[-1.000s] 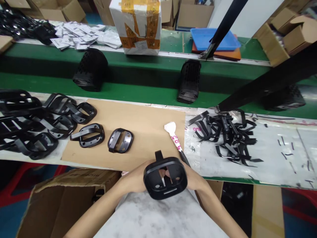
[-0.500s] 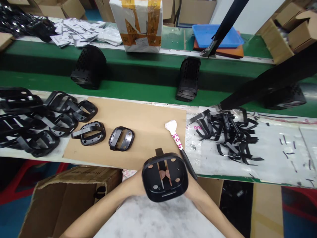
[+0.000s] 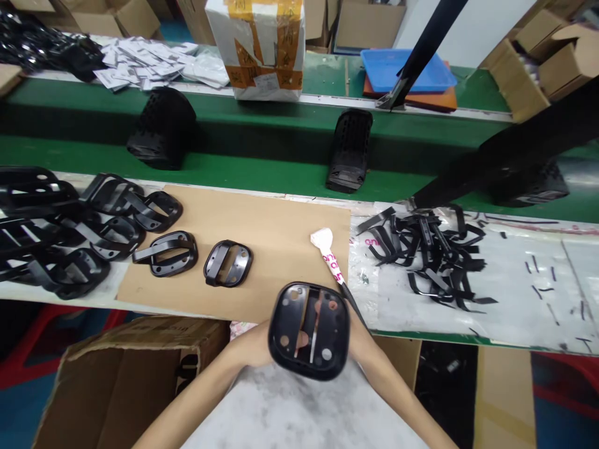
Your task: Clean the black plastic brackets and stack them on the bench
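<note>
My left hand (image 3: 260,344) and my right hand (image 3: 358,340) hold a black plastic frame (image 3: 322,368) between them, low at the table's front edge. It is a rounded square with a raised rim, small round holes and a slot across its middle. Fingertips show through the slot and a hole; most of both hands is hidden behind the frame. Just beyond it lies a thin tool (image 3: 333,267) with a white wrapped head, pink writing and a dark handle. Two similar frames with strap-like handles, one nearer (image 3: 228,263) and one farther left (image 3: 172,254), rest on the cardboard sheet (image 3: 271,231).
More black frames (image 3: 75,271) are heaped at the left. Loose black strips (image 3: 435,249) lie in a pile at the right. Black perforated housings (image 3: 350,149) stand along the green conveyor (image 3: 262,174). A dark post (image 3: 468,168) crosses the right side. An open carton (image 3: 116,374) sits below left.
My hands have turned and tilted the black frame, so its slot and holes sit differently. The strip end that stuck up above its far rim no longer shows. The tool stays put.
</note>
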`<action>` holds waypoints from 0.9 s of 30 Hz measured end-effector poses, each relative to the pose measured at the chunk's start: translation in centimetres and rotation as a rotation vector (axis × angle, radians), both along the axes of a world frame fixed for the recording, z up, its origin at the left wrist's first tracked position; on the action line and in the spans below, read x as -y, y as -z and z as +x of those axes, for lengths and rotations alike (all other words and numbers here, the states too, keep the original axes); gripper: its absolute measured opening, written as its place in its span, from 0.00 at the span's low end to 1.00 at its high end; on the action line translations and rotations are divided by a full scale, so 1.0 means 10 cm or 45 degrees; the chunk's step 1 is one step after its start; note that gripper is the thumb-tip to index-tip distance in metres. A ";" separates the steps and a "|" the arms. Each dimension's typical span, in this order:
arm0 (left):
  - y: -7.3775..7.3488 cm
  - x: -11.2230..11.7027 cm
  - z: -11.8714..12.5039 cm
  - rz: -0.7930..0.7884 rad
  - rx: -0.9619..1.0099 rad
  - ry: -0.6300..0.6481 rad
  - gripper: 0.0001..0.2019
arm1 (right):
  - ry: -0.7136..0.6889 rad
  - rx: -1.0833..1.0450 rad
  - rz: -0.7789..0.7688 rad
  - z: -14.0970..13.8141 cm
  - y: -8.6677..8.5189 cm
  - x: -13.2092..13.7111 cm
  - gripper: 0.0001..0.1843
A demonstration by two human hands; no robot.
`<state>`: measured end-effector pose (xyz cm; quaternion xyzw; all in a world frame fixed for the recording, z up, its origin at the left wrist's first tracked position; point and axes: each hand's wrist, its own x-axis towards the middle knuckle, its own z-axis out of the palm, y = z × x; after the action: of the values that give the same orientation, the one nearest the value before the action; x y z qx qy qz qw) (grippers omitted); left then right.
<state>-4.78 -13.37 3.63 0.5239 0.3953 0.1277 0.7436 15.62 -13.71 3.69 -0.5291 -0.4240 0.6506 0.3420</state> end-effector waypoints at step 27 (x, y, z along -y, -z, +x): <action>0.13 -0.23 0.21 0.333 -0.088 -0.419 0.21 | 0.204 -0.067 -0.041 -0.29 0.02 -0.08 0.15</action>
<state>-2.65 -11.07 2.32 0.5485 0.4809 0.2795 0.6243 12.70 -12.90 3.45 -0.5495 -0.3606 0.6416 0.3955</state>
